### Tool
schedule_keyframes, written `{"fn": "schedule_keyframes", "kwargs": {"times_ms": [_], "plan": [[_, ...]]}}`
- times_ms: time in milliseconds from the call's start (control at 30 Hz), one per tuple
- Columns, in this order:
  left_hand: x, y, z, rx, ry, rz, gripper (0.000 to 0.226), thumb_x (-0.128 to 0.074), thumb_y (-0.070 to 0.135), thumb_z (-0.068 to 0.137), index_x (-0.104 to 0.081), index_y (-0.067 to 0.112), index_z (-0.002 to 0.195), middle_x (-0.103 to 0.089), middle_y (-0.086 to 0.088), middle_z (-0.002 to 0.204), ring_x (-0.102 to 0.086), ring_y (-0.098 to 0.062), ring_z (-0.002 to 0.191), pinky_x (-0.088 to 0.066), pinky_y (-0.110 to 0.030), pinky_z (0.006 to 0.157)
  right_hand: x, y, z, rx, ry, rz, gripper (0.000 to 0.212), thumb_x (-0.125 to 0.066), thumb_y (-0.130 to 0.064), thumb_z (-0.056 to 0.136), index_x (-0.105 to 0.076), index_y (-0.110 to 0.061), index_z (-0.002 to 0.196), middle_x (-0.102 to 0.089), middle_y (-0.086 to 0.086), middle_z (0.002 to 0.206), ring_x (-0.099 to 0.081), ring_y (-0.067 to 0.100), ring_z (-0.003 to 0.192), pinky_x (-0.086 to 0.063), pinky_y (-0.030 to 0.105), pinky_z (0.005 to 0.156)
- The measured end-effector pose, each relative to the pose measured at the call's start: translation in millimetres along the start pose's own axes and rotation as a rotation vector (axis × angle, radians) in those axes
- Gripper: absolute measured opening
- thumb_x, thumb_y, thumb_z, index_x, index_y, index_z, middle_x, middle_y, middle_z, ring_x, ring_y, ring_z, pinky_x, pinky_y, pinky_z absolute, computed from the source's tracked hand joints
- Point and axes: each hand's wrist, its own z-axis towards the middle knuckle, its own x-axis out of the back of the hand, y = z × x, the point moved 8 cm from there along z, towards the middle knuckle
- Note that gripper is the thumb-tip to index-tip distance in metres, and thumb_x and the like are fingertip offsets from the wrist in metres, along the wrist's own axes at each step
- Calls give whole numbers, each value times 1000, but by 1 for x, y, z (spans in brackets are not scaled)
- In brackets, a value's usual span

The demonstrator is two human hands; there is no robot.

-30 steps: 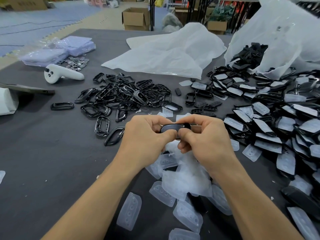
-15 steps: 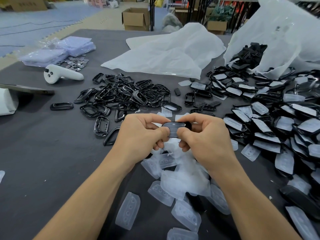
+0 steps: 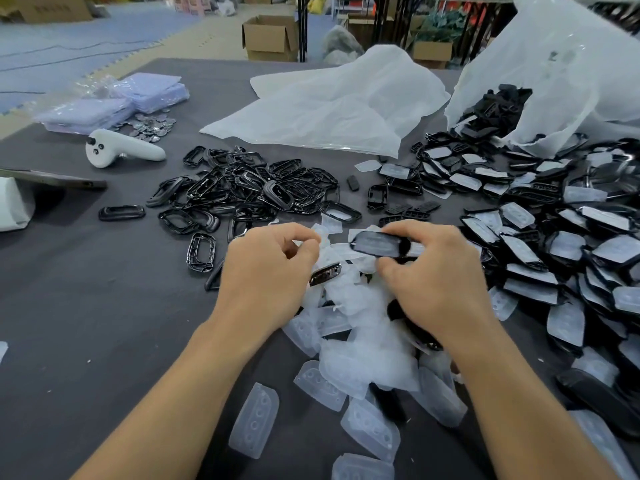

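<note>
Both hands work just above a heap of translucent silicone button pads point(image 3: 360, 344) at the near middle of the grey-covered table point(image 3: 86, 306). The right hand point(image 3: 436, 282) pinches a black key-fob shell point(image 3: 379, 244) between its thumb and curled fingertips, holding it level, clear of the heap and a little apart from the left hand point(image 3: 266, 271). The left hand's fingers are curled in, thumb and forefinger nearly meeting. A chrome-edged frame point(image 3: 325, 274) juts out tilted from under its lower fingers, and the hand appears to grip it, though the contact itself is hidden. Beyond the hands lies a loose pile of black frames point(image 3: 249, 188), with one single frame point(image 3: 121, 213) off to its left. To the right spreads a wide bed of black shells fitted with pads point(image 3: 571, 251), spilling from an open plastic bag point(image 3: 554, 81). A flat, crumpled plastic bag point(image 3: 329, 102) lies at the far middle. At the far left sit a white handheld controller point(image 3: 117, 150), a scatter of small metal emblems point(image 3: 152, 126) and purple packets point(image 3: 114, 102). The print on the cardboard box point(image 3: 45, 6) on the floor at the far left is too blurred to read.
</note>
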Motion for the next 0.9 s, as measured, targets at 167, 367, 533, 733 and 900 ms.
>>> {"fn": "schedule_keyframes", "kwargs": {"times_ms": [167, 367, 533, 733, 900], "plan": [[32, -7, 7, 13, 225, 477, 25, -62, 32, 88, -74, 43, 106, -75, 13, 81, -69, -22, 87, -39, -31, 70, 20, 30, 12, -155, 63, -120, 36, -79, -28, 80, -74, -28, 116, -68, -9, 116, -60, 22, 114, -48, 40, 104], [48, -26, 17, 113, 151, 904, 17, -59, 31, 88, -75, 29, 93, -72, 2, 91, -66, -29, 85, -24, -29, 56, 5, 9, 5, -39, -10, -48, 29, -75, -21, 85, -74, -31, 113, -61, -25, 111, -52, -4, 111, -33, 5, 95], [43, -29, 17, 108, 82, 957, 18, -59, 37, 92, -72, 29, 102, -71, 2, 100, -68, -31, 90, -29, -31, 62, -34, -21, -12, 113, -183, -22, 16, -73, -20, 88, -79, -24, 102, -58, -26, 92, -51, 0, 104, -34, 8, 92], [46, -33, 19, 111, 99, 696, 30, -69, 28, 87, -69, 38, 115, -72, 8, 112, -65, -27, 103, -36, -32, 74, -41, -21, -15, 101, -200, 8, 22, -68, -24, 93, -77, -29, 112, -61, -24, 111, -50, 2, 119, -35, 21, 102], [42, -30, 21, 77, 92, 263, 22, -76, 19, 78, -75, 40, 83, -69, 22, 71, -64, 0, 75, -46, -22, 69, -58, -37, -21, 253, -270, -85, 24, -72, -28, 92, -75, -28, 116, -63, -11, 134, -32, 2, 129, -4, -1, 104]]}}
